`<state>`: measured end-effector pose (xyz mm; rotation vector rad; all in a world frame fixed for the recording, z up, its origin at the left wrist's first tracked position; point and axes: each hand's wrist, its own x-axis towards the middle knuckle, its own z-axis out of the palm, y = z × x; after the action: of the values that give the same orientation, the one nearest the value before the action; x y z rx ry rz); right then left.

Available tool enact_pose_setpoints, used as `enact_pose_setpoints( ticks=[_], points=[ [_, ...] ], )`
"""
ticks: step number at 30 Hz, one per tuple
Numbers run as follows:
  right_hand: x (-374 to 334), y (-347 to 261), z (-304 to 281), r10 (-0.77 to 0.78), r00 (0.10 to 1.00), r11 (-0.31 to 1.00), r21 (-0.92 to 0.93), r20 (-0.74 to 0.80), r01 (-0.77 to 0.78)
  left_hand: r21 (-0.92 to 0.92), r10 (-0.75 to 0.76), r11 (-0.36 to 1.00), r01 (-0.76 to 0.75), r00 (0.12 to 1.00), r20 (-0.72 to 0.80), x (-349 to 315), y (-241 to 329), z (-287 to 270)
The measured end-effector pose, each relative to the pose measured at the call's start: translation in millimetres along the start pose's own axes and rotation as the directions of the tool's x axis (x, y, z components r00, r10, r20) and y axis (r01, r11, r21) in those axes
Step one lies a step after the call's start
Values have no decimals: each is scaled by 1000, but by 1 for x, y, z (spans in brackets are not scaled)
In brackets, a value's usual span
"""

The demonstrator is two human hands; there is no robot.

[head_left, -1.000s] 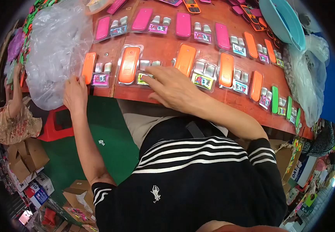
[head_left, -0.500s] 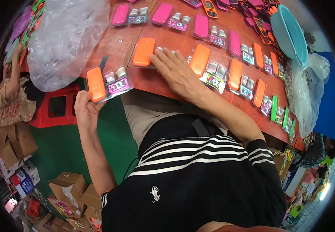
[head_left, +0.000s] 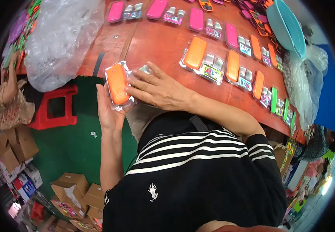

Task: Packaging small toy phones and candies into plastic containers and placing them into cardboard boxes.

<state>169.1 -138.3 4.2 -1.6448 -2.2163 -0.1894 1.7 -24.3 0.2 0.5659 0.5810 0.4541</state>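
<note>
In the head view, the near-left end of the table [head_left: 155,50] has just changed: half a second ago an orange pack sat there beside the right fingers, and now that spot is bare, with a pack in front of the person. The work has therefore passed from reaching along the row to handling a pack with both hands.

The left hand [head_left: 111,115] holds the orange pack [head_left: 117,83] from below, palm turned up and fingers cupped round its lower end. The right hand [head_left: 163,91] lies over the pack's right side, fingers stretched and a little spread. That side is covered, so I cannot tell whether the right hand pinches or merely rests, nor whether another pack lies underneath.

The held pack is thus above the left palm and at the right fingertips. Another orange-phone pack [head_left: 195,53] lies ahead and to the right of the right hand; a pink pack [head_left: 155,8] is farther ahead. The clear plastic bag [head_left: 61,42] spreads ahead and left of the left hand, with the red stool [head_left: 59,122] to that hand's left.
</note>
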Motion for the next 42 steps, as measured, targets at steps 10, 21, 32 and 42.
enact_pose_setpoints(
  ticks=[10, 21, 32, 42],
  points=[
    [-29, 13, -19, 61, 791, 995, 96, -609, -3, 289, 14, 957, -23, 999, 32, 14, -10, 29],
    [-137, -34, -92, 997, 44, -43, 954, 58, -297, 677, -358, 731, 79, 890, 283, -1, -55, 173],
    [-272, -115, -137, 957, -269, -27, 959, 106, 282, 774, -708, 614, 153, 540, 455, -4, -206, 235],
    [-376, -198, -173, 849, -528, 200, 922, 6, 332, 876, -888, 448, 176, 198, 415, -73, -328, 306]
  ],
)
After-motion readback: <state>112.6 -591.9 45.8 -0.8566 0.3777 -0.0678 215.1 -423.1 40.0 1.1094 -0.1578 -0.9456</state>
